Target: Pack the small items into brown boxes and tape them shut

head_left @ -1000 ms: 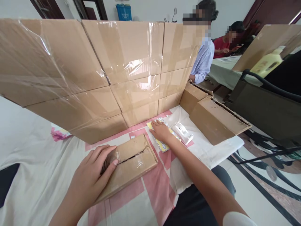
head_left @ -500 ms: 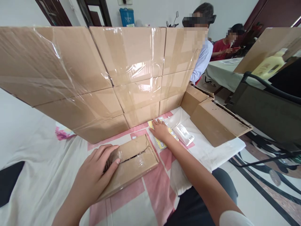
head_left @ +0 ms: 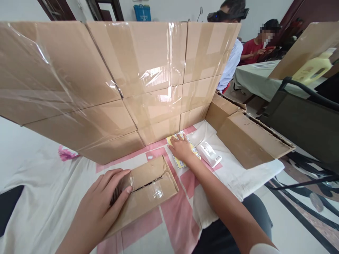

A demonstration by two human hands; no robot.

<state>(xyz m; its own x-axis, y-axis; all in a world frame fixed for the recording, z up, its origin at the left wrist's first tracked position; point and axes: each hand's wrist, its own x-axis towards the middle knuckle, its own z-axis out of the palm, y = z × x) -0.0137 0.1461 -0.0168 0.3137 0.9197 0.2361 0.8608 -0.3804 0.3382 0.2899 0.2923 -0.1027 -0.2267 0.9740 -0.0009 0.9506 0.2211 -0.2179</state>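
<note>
A taped cardboard box [head_left: 152, 183] lies flat on the cloth, with a torn slit along its top. My left hand [head_left: 103, 197] rests over its left part, thumb and fingers apart; a dark patch shows between them. Farther off, my right hand [head_left: 181, 148] lies flat with fingers spread on a yellow patterned booklet or card [head_left: 180, 164], covering its middle. Just right of that, a white tape dispenser [head_left: 210, 154] stands apart from my hand. A tiny pale piece [head_left: 150, 157] lies beyond the box.
A tall wall of taped cardboard [head_left: 150, 84] stands behind the pink-and-white cloth [head_left: 174, 218]. Low cardboard flaps [head_left: 246, 141] edge the right side. Past them are a dark chair [head_left: 296, 102], another table [head_left: 254, 76] and two people. A dark flat object [head_left: 10, 208] lies far left.
The view has shifted slightly. My left hand stays on the box and my right hand stays flat on the yellow booklet or card, with little visible movement.
</note>
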